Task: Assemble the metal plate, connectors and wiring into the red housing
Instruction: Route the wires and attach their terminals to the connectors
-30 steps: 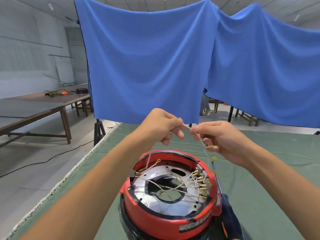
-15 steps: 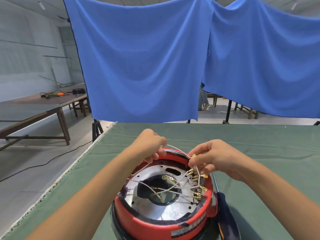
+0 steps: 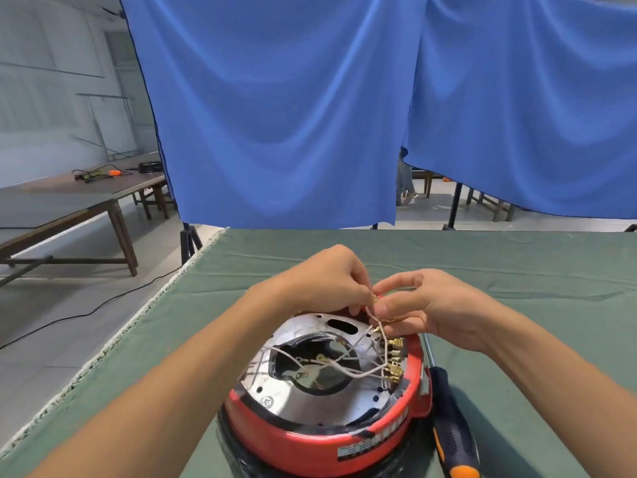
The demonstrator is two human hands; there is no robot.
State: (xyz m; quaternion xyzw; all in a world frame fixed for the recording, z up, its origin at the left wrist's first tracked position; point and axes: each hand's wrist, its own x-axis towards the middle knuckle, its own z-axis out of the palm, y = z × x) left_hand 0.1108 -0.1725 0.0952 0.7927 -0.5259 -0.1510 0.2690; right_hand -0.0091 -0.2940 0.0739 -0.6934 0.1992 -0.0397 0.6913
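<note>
**Both hands pinch a wire above the housing's far rim**

On the green-covered tabletop (image 3: 517, 257), close to the person, sits the round red housing (image 3: 310, 439) with the metal plate (image 3: 310, 401) seated inside it, shiny face up. White wires (image 3: 339, 370) cross the plate's central opening and run to a row of brass connectors (image 3: 394, 357) along the plate's right edge.

The left hand (image 3: 327, 281) and the right hand (image 3: 427, 308) meet just above the housing's far rim, fingertips almost touching. The left hand's thumb and fingers pinch a brass terminal (image 3: 375, 298) at the end of a white wire. The right hand's fingers are curled and seem to pinch the same wire a little lower, though the exact contact is hard to make out among the fingers.

A screwdriver (image 3: 451, 422) with a dark handle and orange end lies on the tabletop just beside the housing's right side, its shaft pointing away from the person.

Behind the tabletop hang blue cloths (image 3: 275, 115), and a long wooden table (image 3: 69, 198) stands at the left with cables on it.
</note>
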